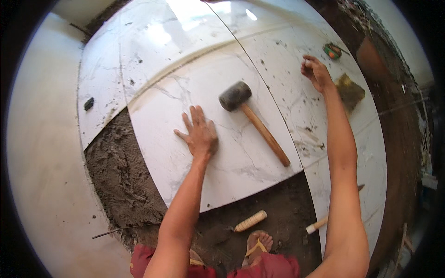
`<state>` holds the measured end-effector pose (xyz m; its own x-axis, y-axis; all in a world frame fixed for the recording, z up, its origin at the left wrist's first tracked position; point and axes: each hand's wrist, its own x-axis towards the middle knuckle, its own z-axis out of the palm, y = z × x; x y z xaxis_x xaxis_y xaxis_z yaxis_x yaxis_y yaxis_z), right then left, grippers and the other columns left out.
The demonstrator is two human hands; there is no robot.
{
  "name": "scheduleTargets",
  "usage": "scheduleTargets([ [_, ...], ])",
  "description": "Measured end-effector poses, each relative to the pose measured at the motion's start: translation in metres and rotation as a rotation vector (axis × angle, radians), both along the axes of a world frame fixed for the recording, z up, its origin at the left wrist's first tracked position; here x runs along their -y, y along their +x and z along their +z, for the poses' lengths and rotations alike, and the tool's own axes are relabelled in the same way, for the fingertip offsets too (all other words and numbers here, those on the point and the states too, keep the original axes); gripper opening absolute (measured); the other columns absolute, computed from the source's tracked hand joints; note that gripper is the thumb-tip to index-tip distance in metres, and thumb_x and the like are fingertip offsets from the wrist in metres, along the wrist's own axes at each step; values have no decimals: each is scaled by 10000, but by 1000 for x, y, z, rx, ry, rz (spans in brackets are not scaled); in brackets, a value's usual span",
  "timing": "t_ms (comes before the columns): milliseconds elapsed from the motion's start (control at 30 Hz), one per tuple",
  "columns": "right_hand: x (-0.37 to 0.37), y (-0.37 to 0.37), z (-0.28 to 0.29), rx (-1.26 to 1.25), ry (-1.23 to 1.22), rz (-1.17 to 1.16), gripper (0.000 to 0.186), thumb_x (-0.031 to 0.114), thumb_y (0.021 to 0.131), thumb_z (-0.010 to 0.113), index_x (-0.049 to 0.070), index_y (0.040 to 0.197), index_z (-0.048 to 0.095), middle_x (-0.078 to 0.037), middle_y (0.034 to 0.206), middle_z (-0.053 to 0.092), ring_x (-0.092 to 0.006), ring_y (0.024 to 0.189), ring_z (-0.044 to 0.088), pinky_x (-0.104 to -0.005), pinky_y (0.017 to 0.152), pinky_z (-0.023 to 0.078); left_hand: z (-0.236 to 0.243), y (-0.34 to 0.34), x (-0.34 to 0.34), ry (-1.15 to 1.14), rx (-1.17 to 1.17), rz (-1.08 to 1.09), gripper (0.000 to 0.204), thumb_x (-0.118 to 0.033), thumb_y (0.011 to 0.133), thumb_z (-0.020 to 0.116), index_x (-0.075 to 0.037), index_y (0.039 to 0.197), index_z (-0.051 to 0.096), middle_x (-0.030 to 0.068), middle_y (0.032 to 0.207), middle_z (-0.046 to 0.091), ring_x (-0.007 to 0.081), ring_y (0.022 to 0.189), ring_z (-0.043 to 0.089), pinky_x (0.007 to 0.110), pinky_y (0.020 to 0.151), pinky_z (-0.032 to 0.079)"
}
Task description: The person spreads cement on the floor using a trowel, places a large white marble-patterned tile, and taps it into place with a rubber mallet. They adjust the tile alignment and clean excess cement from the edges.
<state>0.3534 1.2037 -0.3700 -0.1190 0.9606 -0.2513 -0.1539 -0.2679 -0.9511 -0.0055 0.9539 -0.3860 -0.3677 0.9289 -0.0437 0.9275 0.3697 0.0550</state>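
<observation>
My left hand (202, 134) lies palm down on a white, grey-veined tile (232, 180), its fingers spread. To its right a rubber mallet (264, 132) rests on the same tile, its black head toward the far side and its wooden handle angled toward me. My right hand (316, 73) is raised at the right with its fingers curled in. Whatever it may pinch is too small to make out. Close by are a green and orange tape measure (332, 51) and a yellow-brown, sponge-like piece (351, 92), partly hidden by my right forearm.
Rough mortar (118, 162) shows left of the tile. A tool with a pale wrapped handle (251, 221) lies by my foot. Another light-handled tool (317, 225) passes under my right arm. A thin rod (125, 229) and a dark lump (89, 104) lie leftward, beside the wall (41, 139).
</observation>
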Motion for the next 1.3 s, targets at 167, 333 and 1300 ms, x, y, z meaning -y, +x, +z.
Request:
scheduleTargets([
  [167,6,-17,6,134,-27,-7,273,52,850,538,27,1117,595,-27,827,599,-110,685,569,-263,644,519,3,-3,-2,-10,35,23,644,-381,969,377,-151,1533,167,28,1604,125,329,1468,91,742,1068,40],
  [333,2,-20,8,239,-40,-14,190,30,832,533,44,1007,604,-11,760,587,-94,620,546,-242,559,495,8,1,-2,-30,59,26,654,-382,969,388,-151,1534,155,44,1602,126,323,1469,92,739,1066,63],
  [1300,8,-48,8,976,544,-266,117,129,852,619,54,928,667,-138,900,695,-291,867,671,-356,805,518,8,1,0,-7,99,25,653,-369,958,385,-146,1532,168,36,1607,113,327,1472,66,728,1075,17],
])
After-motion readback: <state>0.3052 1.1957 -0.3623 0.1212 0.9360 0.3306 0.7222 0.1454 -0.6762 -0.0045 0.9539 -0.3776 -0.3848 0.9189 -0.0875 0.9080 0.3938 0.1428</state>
